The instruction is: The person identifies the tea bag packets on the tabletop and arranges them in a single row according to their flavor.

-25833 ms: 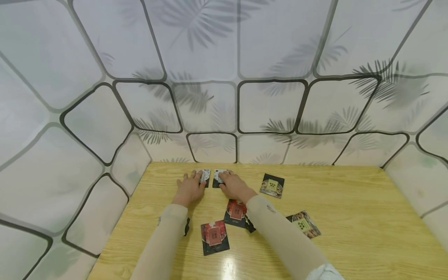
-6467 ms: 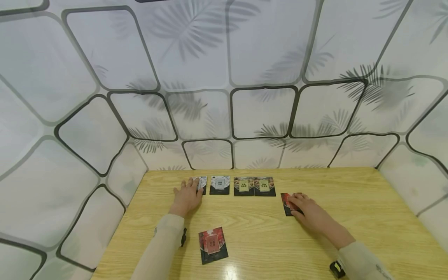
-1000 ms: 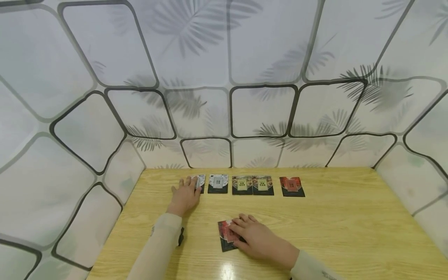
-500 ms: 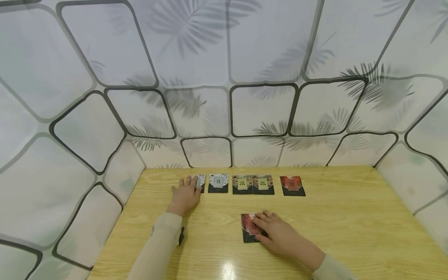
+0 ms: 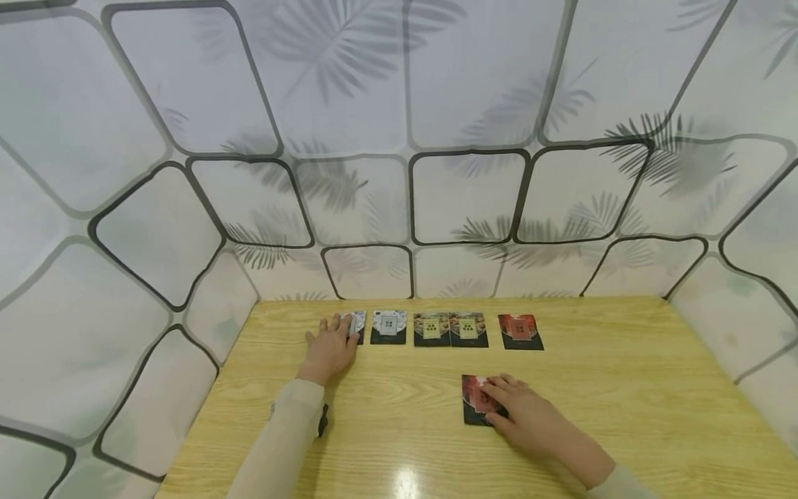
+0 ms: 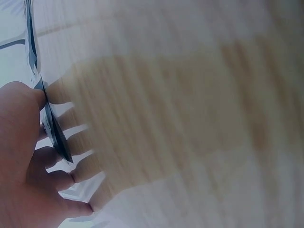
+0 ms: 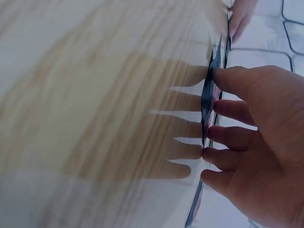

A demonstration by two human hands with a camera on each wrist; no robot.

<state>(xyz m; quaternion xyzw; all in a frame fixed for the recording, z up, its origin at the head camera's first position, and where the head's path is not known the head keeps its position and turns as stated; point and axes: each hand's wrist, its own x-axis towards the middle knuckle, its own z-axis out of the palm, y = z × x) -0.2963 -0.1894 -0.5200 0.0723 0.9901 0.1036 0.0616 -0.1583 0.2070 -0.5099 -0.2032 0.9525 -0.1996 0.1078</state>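
My left hand (image 5: 330, 351) rests with spread fingers on a white-and-black packet (image 5: 359, 321) at the left end of the back row, covering most of it. The left wrist view shows that packet's edge (image 6: 56, 135) under the thumb and fingers. Further forward and to the right, my right hand (image 5: 530, 417) presses its fingertips on a red-and-black packet (image 5: 471, 400) lying flat on the table. Part of that packet is hidden by the fingers. From the right wrist, its dark edge (image 7: 207, 95) shows beneath the thumb and fingertips.
Along the back lie another white-and-black packet (image 5: 388, 327), two touching packets with yellow labels, the left one (image 5: 431, 329) and the right one (image 5: 469, 329), then a red-and-black packet (image 5: 520, 332). A patterned wall (image 5: 474, 270) borders the wooden table (image 5: 386, 423).
Over the last second my right hand has slid the red-and-black packet rightward and slightly back. My left hand stays put. Earlier, the other packets were brought into the back row.
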